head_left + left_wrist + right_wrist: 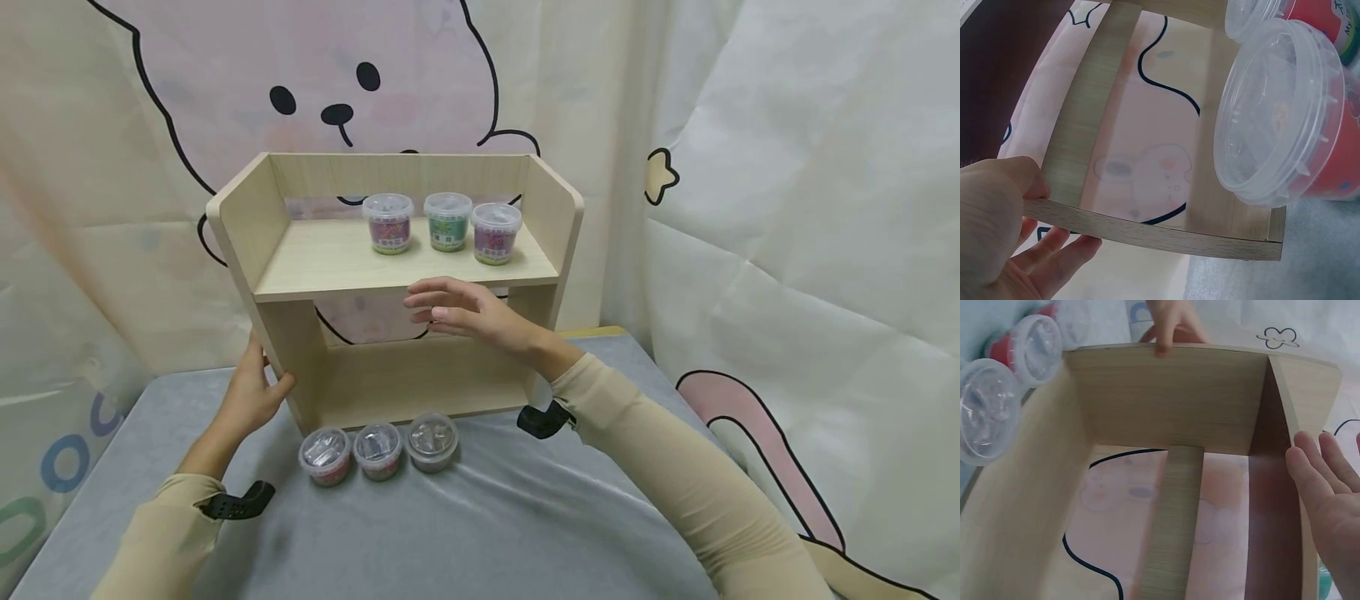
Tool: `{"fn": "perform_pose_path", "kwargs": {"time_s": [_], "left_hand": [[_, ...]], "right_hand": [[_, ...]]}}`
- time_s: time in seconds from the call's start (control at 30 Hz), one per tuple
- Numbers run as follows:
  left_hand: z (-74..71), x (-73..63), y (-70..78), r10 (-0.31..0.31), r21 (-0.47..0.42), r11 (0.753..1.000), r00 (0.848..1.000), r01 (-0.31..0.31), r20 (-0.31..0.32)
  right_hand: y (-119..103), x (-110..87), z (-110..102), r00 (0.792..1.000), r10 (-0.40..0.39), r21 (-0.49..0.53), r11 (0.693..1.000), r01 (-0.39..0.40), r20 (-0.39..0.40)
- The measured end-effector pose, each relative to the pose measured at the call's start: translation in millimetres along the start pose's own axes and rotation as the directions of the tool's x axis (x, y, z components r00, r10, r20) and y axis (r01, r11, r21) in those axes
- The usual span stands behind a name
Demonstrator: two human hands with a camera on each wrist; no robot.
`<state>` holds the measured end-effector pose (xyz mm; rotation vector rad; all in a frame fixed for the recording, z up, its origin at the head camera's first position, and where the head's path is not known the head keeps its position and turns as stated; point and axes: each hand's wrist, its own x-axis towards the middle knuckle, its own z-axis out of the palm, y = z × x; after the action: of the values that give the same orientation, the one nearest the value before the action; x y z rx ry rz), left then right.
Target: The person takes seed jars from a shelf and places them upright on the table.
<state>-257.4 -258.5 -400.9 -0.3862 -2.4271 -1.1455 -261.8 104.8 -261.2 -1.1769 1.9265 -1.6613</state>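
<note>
A pale wooden two-tier shelf (420,379) stands on the table, tilted somewhat. My left hand (249,393) grips the edge of its left side panel; in the left wrist view the thumb lies inside the panel and the fingers outside. My right hand (480,315) hovers by the front edge of the upper board, fingers extended, holding nothing. On that board stand three lidded plastic tubs: a purple tub (388,225), a green tub (447,223) and another purple tub (496,235). Three more clear-lidded tubs (378,450) stand in a row before the shelf's lower board.
Grey cloth covers the table (450,542). Behind and beside it hangs a printed curtain (600,125) with cartoon shapes. Each wrist wears a black band, such as the right wristband (545,420). A yellow edge (592,332) shows behind the shelf at the right.
</note>
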Motion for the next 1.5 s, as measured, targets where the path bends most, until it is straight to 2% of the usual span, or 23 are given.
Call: {"fn": "perform_pose_path", "kwargs": {"time_s": [0.27,0.5,0.73,1.0,1.1,1.27,1.5], "left_hand": [[-0.5,1.5,-2.7,0.004,0.003,1.000,1.000,-0.004,0.005],[-1.6,1.3,-4.8,0.003,0.011,1.000,1.000,-0.003,0.021],[-2.8,0.3,-5.2,0.010,-0.004,1.000,0.999,-0.010,0.033],[-4.0,-2.4,-6.1,0.019,-0.018,1.000,1.000,-0.019,0.023],[-2.4,-2.6,-5.9,0.035,-0.022,0.999,0.999,-0.035,0.025],[0.6,-0.9,-5.6,0.062,-0.037,0.997,0.998,-0.062,0.021],[1.6,1.0,-4.7,0.066,-0.031,0.997,0.998,-0.066,0.005]], "right_hand": [[-18.4,17.0,-9.0,0.994,0.029,0.075,0.997,-0.021,-0.103],[-27.7,36.7,-17.6,0.971,0.084,0.077,0.995,-0.069,-0.224],[-24.2,58.4,-22.7,0.953,0.109,0.023,0.994,-0.107,-0.282],[-17.6,81.7,-23.4,0.931,0.168,0.026,0.985,-0.169,-0.324],[-17.2,88.0,-22.8,0.920,0.199,0.037,0.979,-0.198,-0.338],[-15.8,93.9,-24.5,0.899,0.235,-0.005,0.967,-0.255,-0.369],[-13.0,104.4,-26.9,0.888,0.219,-0.046,0.965,-0.259,-0.404]]}}
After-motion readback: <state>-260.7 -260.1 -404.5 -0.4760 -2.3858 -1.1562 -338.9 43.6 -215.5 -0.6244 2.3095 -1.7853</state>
